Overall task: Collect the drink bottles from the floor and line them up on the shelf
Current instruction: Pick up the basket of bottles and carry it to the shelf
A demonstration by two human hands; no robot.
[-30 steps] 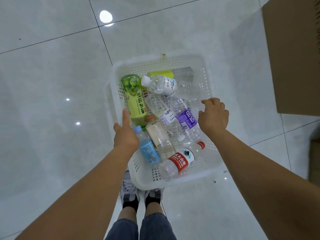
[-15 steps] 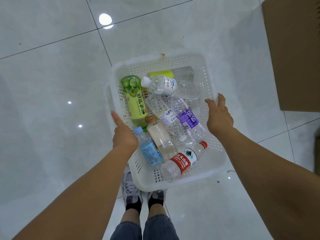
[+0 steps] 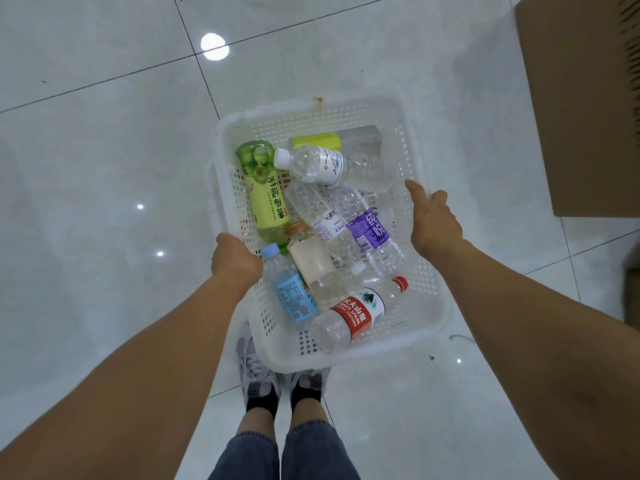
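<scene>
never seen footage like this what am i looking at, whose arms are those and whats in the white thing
No machine here: a person wears a camera on the head, and this one picture looks down from it at their own arms. The left hand grips the left rim of a white basket, and the right hand holds its right rim; the basket seems lifted off the tiled floor, above the person's shoes. Inside, drink bottles lie on their sides, among them a green-labelled bottle, a purple-labelled bottle, a blue-labelled bottle and a red-labelled bottle. A cardboard box stands at the upper right. No shelf is in view.
</scene>
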